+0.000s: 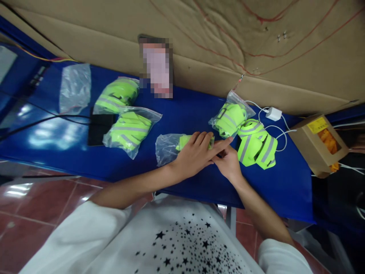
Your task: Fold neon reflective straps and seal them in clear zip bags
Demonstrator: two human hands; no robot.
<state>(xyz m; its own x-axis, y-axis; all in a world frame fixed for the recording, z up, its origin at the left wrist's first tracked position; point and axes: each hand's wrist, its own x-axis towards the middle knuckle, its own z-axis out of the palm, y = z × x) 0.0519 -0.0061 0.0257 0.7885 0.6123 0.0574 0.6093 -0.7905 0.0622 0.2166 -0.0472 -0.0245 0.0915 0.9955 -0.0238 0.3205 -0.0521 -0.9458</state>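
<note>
Our left hand [196, 152] lies flat, fingers stretched, on a folded neon vest [184, 141] partly inside a clear bag [165, 148] on the blue tabletop [185, 114]. Our right hand [228, 164], fingers curled under the left fingertips, meets it at the bag's right end; we cannot tell whether it grips anything. We judge this a bagging step, which calls for a steady hold on the bag. Both forearms reach in low. A loose vest [256, 146] lies just beside.
</note>
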